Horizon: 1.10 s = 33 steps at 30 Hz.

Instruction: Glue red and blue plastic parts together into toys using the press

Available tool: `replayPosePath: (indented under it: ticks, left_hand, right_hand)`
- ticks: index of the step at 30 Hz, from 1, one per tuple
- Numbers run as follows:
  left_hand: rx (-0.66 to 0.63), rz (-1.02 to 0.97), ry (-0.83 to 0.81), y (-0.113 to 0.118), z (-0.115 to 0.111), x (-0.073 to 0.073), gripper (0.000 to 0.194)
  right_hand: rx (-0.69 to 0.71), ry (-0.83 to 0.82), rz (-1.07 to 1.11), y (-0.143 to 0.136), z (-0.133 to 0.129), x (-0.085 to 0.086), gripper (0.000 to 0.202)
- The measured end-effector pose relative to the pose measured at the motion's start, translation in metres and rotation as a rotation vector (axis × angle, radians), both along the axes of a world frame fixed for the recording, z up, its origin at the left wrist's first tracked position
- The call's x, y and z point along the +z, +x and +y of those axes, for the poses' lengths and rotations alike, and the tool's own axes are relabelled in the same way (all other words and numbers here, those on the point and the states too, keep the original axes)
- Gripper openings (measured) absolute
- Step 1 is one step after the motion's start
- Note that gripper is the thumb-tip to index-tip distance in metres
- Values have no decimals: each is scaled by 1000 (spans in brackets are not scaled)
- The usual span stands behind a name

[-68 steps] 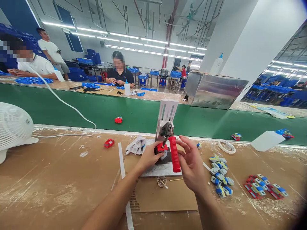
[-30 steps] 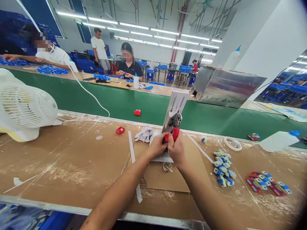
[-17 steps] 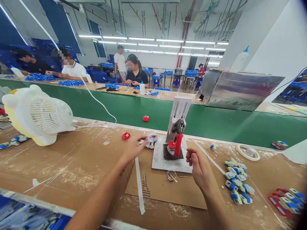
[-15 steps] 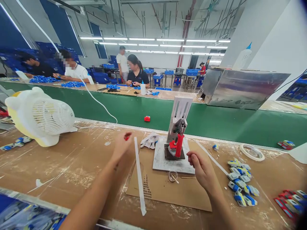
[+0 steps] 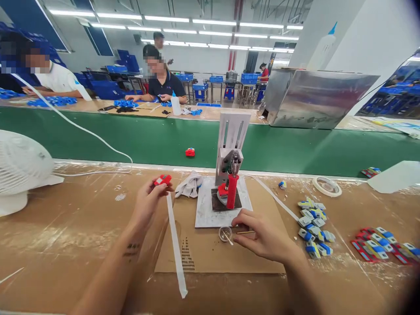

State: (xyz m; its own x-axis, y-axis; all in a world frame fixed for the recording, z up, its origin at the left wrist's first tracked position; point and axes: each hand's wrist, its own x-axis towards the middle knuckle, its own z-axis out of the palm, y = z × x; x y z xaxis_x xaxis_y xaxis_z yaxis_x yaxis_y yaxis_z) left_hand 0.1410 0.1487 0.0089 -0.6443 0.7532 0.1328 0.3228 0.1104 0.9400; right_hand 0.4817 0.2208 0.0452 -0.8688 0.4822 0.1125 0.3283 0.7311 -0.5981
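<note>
My left hand (image 5: 148, 202) is closed on a small red plastic part with a grey patch (image 5: 163, 179), held up left of the clamp fixture. My right hand (image 5: 262, 234) hovers with thumb and forefinger apart beside a small clear cup (image 5: 225, 232). A white-tipped swab (image 5: 228, 239) leans in that cup. A thin brown stick (image 5: 245, 232) lies partly behind the right fingers. Behind the cup stands a toggle clamp with a red handle (image 5: 232, 192) on a pale metal base (image 5: 205, 214). Another red piece (image 5: 223, 189) sits under the clamp.
White tape (image 5: 177, 249) runs along the cardboard sheet (image 5: 216, 262). A glove (image 5: 189, 183) lies by the base. Blue-yellow-grey parts (image 5: 315, 223), red assemblies (image 5: 380, 243) and a tape roll (image 5: 327, 187) lie right. A fan (image 5: 22, 166) stands left. Across the green belt (image 5: 157, 140) people sit working.
The view has shifted right and down. My left hand has turned, showing the red part more plainly. My right hand has moved from beside the clamp down to the cup, its fingers parting.
</note>
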Motion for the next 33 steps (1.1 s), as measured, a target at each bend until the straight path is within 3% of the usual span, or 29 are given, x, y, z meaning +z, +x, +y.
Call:
replayPosePath:
  ticks: [4,7,10,13,23,33]
  left_hand:
    - [-270,-565,241,62,-9,-6,37]
    - [-300,-687,303,80,-14,-18,34]
    - [-332,-619,253,79,-19,-25,38]
    - [-406,-633,205,76,-23,-25,42]
    - [-552,-1039,158,92,-25,-18,36]
    - [-572,-1059,242,92,-33,-19,32]
  right_hand:
    - [71,-28,-59,3,-4,-13,21]
    - [126,-34,-85,1,-5,-18,19]
    - [172,-27,-78,-2,-3,-22,6]
    - [175,-36,-12,-6,-1,-27,14]
    - [22,-29,228,-19,3,-45,14]
    - [-122,-206,289,-14,5,-39,8]
